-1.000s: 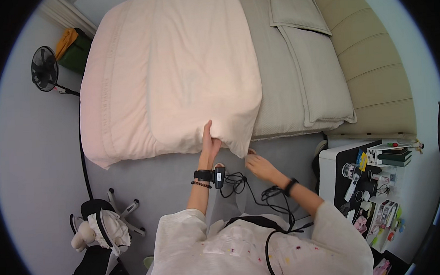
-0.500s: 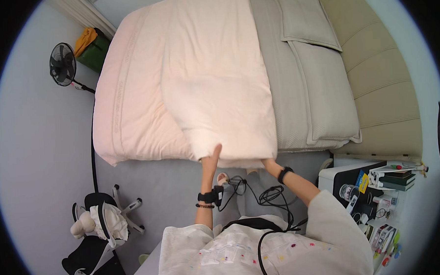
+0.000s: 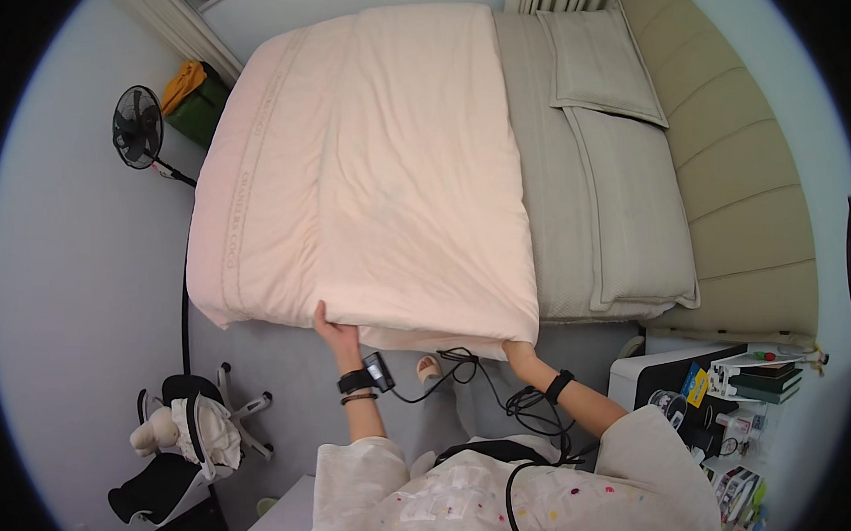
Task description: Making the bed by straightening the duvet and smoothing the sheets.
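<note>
Left hand and right hand at the near edge of the pale pink quilt, which lies across the bed.

Writing: lettering runs along a band on the quilt's left part; yellow-and-blue card on the table at right, print too small to read. Pose: both forearms reach forward from the lower edge, well apart. Left thumb points up against the quilt, other fingers hidden at the hem; can't tell if clamped. Right hand at the quilt's near right corner, fingers tucked under cloth; grip can't be told either. Left wrist: black strap with small box, cable off it. Right wrist: 1 black band. 2 grey pillows right of the quilt.
</note>
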Demonstrator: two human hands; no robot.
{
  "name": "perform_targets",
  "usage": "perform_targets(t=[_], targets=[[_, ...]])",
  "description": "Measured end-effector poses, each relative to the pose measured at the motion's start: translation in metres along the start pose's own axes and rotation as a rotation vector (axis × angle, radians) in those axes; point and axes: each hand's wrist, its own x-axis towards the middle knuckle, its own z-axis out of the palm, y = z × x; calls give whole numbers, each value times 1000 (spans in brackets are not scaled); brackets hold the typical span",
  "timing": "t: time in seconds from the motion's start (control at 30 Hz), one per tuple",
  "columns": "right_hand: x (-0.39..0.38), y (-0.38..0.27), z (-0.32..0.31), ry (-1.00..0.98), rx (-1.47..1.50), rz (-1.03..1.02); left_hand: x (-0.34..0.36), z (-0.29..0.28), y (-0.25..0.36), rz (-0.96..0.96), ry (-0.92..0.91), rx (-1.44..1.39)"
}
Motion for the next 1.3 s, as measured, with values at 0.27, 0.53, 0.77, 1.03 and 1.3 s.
perform_targets(t=[0.27,0.53,0.77,1.03,1.3], targets=[[13,-14,9,-64,-21,-36,-38,-144,8,-43,526,611],[47,-28,3,-77,-150,-90,-17,-213,48,-127,484,562],[4,-14,28,-375,226,-193,-55,-187,81,-287,404,555],[-14,80,-3,-175,298,148,-158,-285,55,-422,691,456],[-33,92,11,-124,360,244,-190,-320,56,-306,780,258]])
